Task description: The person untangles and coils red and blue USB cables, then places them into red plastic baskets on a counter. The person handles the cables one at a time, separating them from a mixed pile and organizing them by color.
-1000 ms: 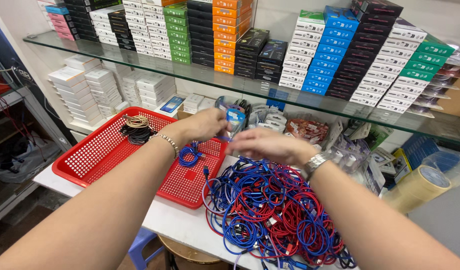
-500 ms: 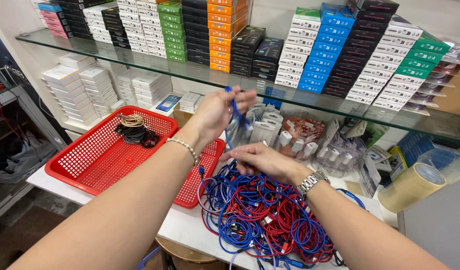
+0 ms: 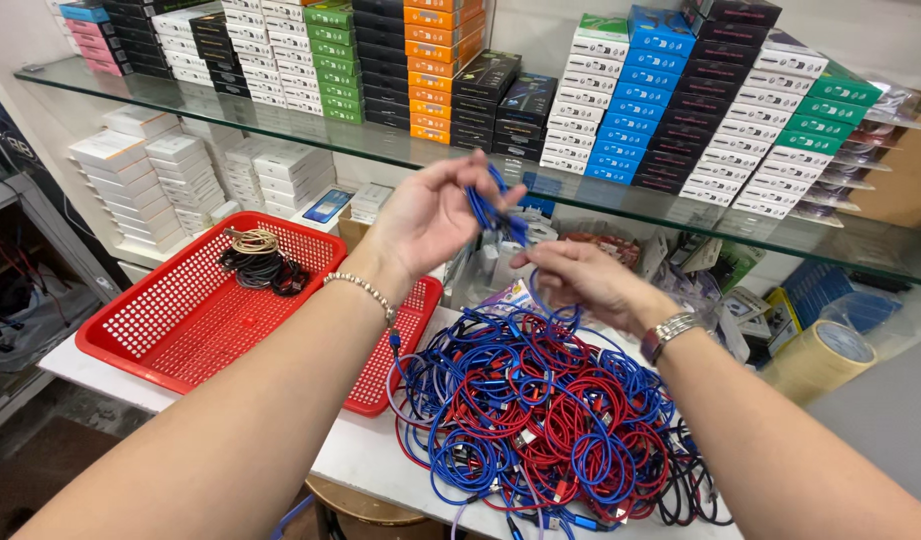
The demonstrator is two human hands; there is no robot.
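Off to the left of your fingers, the red plastic basket point(image 3: 180, 320) sits on the white counter point(image 3: 370, 455), with a few coiled cables, black and tan point(image 3: 260, 262), lying near its far edge. Your left hand point(image 3: 425, 215) is raised above the basket's right end, fingers curled narrow around a blue cable point(image 3: 488, 212), pinching it near its upper end. Keep that pinch firm but not crushing, so the cable can feed through as you loop it.

Just right of those fingers and a little lower, your right hand point(image 3: 580, 280) is closed on the same blue cable where it drops away, thumb and forefinger close together. Judging by this, you are pulling one cable free to coil it; let the right fingers slide along and straighten kinks instead of tugging.

Directly below both hands lies the tangled heap of blue and red cables point(image 3: 540, 420), and the blue strand trails down into it. Lift slowly, since neighbouring loops could snag and come up with it. Further right of your fingers a roll of tan tape point(image 3: 820, 360) rests on the counter, well apart.
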